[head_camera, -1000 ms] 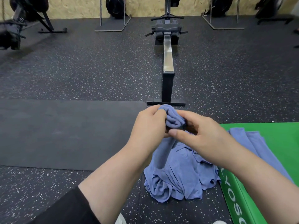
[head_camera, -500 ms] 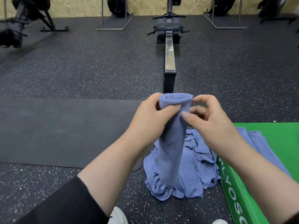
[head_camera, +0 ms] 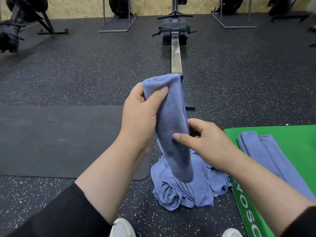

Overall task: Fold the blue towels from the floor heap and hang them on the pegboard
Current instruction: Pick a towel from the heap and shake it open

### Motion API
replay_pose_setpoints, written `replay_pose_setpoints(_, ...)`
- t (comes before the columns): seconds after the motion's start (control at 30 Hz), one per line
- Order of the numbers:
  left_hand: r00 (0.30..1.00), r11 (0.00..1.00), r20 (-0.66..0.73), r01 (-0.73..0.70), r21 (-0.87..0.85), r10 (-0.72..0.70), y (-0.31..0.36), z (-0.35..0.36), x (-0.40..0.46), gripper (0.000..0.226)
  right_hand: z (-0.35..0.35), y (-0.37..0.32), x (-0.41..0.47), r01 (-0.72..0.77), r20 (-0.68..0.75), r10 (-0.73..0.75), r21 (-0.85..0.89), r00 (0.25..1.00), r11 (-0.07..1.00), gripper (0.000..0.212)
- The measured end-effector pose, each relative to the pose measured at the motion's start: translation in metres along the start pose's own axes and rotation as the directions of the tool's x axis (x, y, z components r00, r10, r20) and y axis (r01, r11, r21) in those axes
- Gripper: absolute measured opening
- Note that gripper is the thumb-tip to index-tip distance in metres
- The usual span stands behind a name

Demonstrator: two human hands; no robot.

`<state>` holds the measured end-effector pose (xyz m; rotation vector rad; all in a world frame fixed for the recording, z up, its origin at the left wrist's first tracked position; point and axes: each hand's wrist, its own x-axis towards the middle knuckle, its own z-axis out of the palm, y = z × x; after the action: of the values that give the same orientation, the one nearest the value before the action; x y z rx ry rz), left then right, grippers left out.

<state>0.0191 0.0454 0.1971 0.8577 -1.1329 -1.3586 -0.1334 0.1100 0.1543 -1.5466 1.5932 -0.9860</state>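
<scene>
Folded towel (head_camera: 172,127) higher than before, left hand (head_camera: 142,113) gripping top, right hand (head_camera: 203,139) now pinching mid-length.

View: single head-worn wide-angle camera | Faces: forward and down over the person's own forearms | Near: left hand (head_camera: 142,113) and right hand (head_camera: 203,139) close below the lens | Far: dark speckled rubber gym floor (head_camera: 85,74), long metal-railed rowing machine (head_camera: 176,48) straight ahead
</scene>
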Motion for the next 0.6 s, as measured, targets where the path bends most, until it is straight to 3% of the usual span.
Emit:
replay_pose_setpoints(0.17,0.998,1.0,-0.058,0.01,-0.026,-0.011,0.003,-0.004,0.005,0.02,0.002,0.003,-0.004,-0.042,0.149,0.054,-0.083,0.987,0.996,0.021)
replay_pose_setpoints(0.37,0.983,0.999,-0.182,0.021,-0.033,-0.027,0.003,-0.012,0.014,0.023,0.004,0.001,-0.006,-0.014,0.056,0.023,-0.152,0.998,0.988,0.043)
replay_pose_setpoints(0.6,0.947,0.995,-0.306,0.092,-0.05,-0.103,-0.006,-0.026,0.023,0.02,0.006,0.005,-0.008,-0.019,0.003,0.02,-0.155,1.0,0.988,0.049)
